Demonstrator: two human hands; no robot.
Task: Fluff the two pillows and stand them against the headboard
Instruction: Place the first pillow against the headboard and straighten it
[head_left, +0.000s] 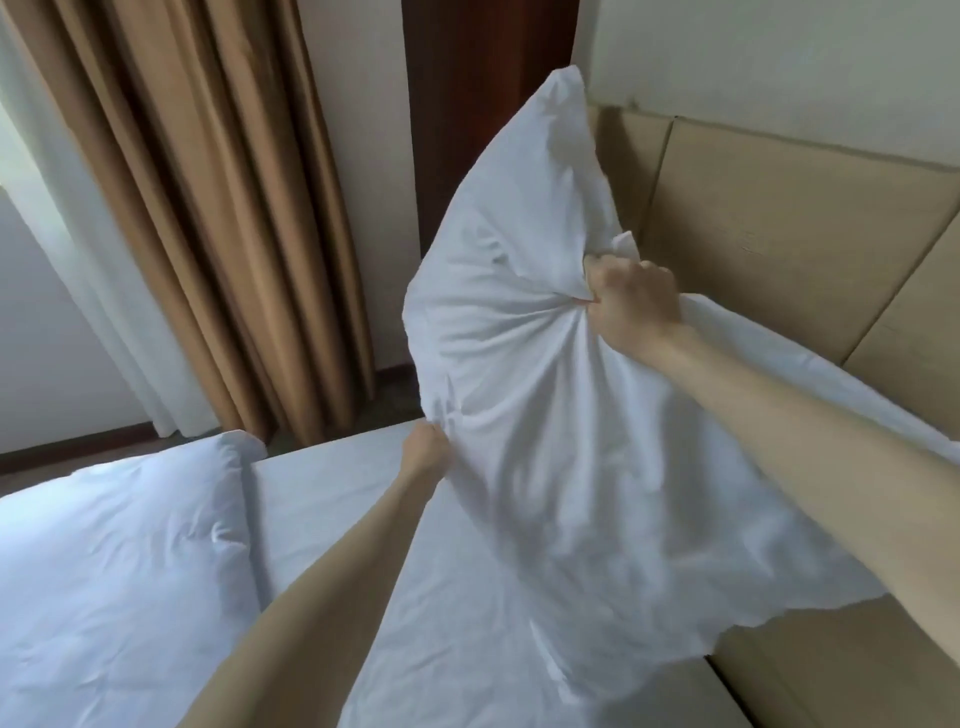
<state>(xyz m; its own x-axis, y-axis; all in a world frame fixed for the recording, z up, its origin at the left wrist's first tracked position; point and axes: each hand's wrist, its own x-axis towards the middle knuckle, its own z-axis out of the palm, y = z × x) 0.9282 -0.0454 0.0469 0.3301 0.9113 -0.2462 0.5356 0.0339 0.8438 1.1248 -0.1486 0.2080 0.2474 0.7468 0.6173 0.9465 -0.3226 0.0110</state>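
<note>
A white pillow (524, 374) is lifted off the bed, blurred, its far corner pointing up past the headboard's left end. My right hand (631, 304) is clenched on a bunch of its cover near the right edge. My left hand (427, 451) grips its lower left edge. The tan padded headboard (779, 223) runs along the right, just behind the pillow. A second white pillow (119, 551) lies flat on the bed at the lower left, apart from both hands.
The white bedsheet (332, 499) lies between the two pillows. Tan curtains (208, 208) and a white sheer curtain hang at the left behind the bed. A dark wooden panel (483, 93) stands in the corner beyond the headboard.
</note>
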